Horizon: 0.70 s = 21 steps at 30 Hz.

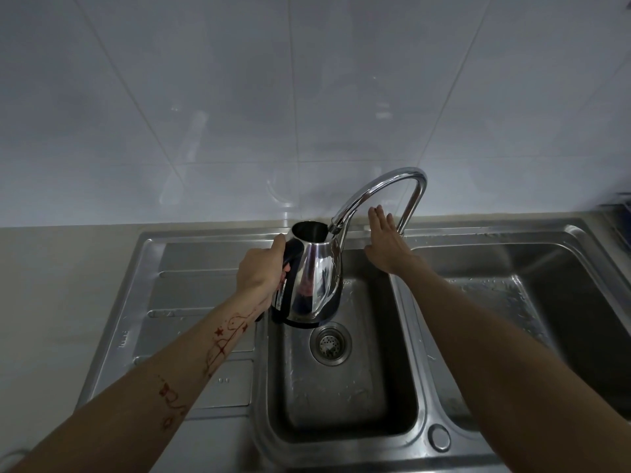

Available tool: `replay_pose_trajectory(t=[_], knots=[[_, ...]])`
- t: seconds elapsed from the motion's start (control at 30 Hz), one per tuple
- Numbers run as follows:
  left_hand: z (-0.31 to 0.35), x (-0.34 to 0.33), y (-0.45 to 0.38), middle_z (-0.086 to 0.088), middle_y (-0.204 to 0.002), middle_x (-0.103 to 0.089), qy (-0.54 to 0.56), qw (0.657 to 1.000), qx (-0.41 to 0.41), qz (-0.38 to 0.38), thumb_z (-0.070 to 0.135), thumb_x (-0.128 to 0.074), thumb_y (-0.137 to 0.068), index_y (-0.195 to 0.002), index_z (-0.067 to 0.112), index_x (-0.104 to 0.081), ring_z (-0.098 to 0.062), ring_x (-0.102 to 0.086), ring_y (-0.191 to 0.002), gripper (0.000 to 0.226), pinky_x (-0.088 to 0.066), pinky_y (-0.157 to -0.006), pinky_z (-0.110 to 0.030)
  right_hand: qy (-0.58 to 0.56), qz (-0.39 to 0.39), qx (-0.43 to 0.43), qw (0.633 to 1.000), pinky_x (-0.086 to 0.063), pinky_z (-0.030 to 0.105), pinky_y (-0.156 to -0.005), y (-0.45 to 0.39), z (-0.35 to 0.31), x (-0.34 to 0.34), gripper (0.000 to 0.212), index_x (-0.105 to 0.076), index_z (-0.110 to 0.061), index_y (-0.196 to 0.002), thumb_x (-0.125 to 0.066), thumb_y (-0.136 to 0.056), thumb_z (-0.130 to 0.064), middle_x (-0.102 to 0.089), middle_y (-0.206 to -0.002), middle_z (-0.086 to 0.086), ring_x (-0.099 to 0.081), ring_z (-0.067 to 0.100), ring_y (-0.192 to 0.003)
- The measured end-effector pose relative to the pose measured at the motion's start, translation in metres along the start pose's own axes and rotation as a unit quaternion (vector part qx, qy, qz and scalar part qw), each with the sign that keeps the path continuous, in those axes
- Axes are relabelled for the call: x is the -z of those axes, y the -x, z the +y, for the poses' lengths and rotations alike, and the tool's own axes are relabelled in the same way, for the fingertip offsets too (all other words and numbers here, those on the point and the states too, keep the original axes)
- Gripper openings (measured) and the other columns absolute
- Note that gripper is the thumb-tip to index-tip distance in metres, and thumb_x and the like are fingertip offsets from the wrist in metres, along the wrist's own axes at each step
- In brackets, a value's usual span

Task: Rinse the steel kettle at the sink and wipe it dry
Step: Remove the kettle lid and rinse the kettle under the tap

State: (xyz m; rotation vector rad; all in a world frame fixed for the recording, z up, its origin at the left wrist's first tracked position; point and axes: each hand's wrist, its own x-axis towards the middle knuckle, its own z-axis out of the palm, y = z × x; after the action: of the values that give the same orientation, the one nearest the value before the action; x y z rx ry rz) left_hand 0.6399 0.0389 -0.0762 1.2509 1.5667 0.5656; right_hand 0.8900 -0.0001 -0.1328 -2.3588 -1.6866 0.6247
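The steel kettle (316, 281) hangs upright over the left sink basin (341, 397), its open mouth just under the spout of the curved chrome tap (386, 182). My left hand (261, 268) is closed round the kettle's black handle on its left side. My right hand (384, 240) is stretched flat, fingers apart, behind the tap's spout and beside its upright neck, holding nothing. I cannot tell whether water is running from the spout.
A round drain strainer (330, 343) sits in the left basin below the kettle. A ribbed steel draining board (191, 302) lies to the left, a second wet basin (532, 302) to the right. A white tiled wall (239, 114) rises behind.
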Motion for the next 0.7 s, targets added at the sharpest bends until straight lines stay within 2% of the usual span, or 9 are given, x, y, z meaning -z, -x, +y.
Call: replay_pose_trajectory(t=[0.33, 0.57, 0.7], knots=[[-0.004, 0.008, 0.005, -0.003, -0.055, -0.057, -0.011, 1.0, -0.012, 0.001, 0.054, -0.048, -0.087, -0.059, 0.013, -0.059, -0.019, -0.051, -0.051, 0.051, -0.046, -0.061, -0.032, 0.004, 0.008, 0.004, 1.0, -0.01, 0.052, -0.122, 0.006, -0.004, -0.003, 0.084, 0.004, -0.006, -0.154, -0.05, -0.089, -0.009, 0.004, -0.164, 0.016, 0.003, 0.039, -0.15], [-0.003, 0.013, 0.009, -0.002, -0.054, -0.058, -0.009, 1.0, -0.018, -0.006, 0.055, -0.046, -0.088, -0.061, 0.013, -0.06, -0.019, -0.052, -0.051, 0.052, -0.048, -0.062, -0.033, 0.006, 0.02, 0.007, 1.0, -0.012, 0.056, -0.121, 0.011, -0.006, -0.003, 0.084, 0.002, -0.007, -0.153, -0.053, -0.09, -0.009, 0.003, -0.164, 0.015, 0.003, 0.04, -0.15], [-0.002, 0.015, 0.011, -0.002, -0.054, -0.059, -0.008, 1.0, -0.021, -0.004, 0.055, -0.046, -0.087, -0.062, 0.012, -0.061, -0.019, -0.054, -0.052, 0.052, -0.05, -0.063, -0.033, 0.005, 0.028, 0.007, 1.0, -0.01, 0.053, -0.122, 0.014, -0.009, 0.0, 0.082, 0.002, -0.006, -0.154, -0.052, -0.092, -0.009, 0.004, -0.164, 0.016, 0.004, 0.041, -0.149]])
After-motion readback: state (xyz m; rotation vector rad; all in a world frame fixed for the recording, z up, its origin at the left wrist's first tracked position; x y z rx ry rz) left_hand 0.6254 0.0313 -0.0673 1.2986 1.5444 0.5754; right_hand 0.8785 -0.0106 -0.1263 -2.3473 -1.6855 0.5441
